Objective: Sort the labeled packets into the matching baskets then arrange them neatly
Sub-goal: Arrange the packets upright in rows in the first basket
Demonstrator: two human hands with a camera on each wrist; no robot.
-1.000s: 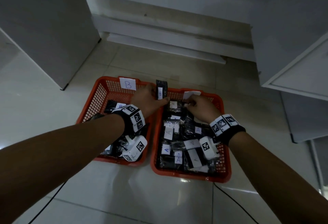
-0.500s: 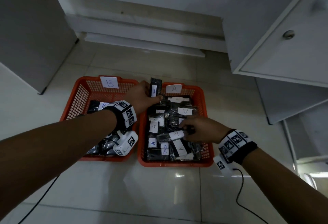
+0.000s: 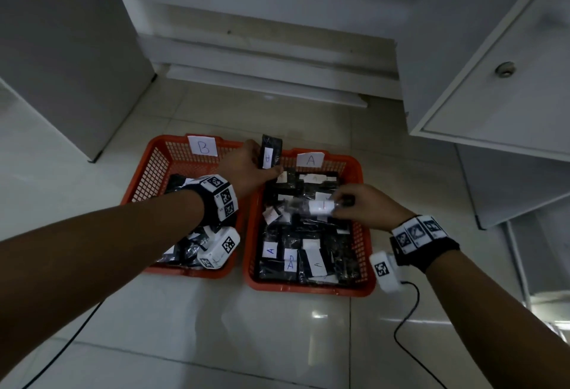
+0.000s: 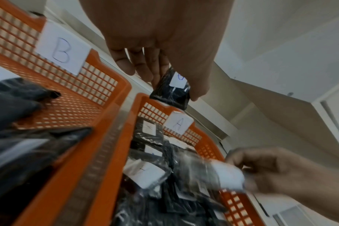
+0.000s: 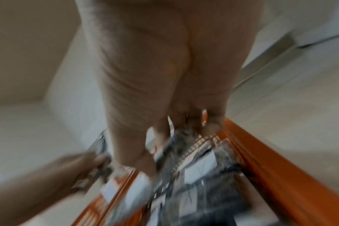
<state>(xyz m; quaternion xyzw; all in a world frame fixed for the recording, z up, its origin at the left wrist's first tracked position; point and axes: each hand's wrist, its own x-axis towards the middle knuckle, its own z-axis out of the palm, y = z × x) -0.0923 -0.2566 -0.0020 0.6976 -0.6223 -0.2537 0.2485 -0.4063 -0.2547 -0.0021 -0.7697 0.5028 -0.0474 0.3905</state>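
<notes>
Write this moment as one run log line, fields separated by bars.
left hand: holds black labelled packet upright | right hand: lifts blurred plastic packet over orange basket A

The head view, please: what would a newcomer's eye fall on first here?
Two orange baskets sit side by side on the pale tiled floor, the B basket on the left and the A basket full of black labeled packets. The left hand holds one packet upright above their far rims, while the right hand lifts a blurred packet over basket A.

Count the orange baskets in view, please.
2: the basket labelled B on the left, the basket labelled A on the right, side by side on the floor. None appears hidden.
</notes>
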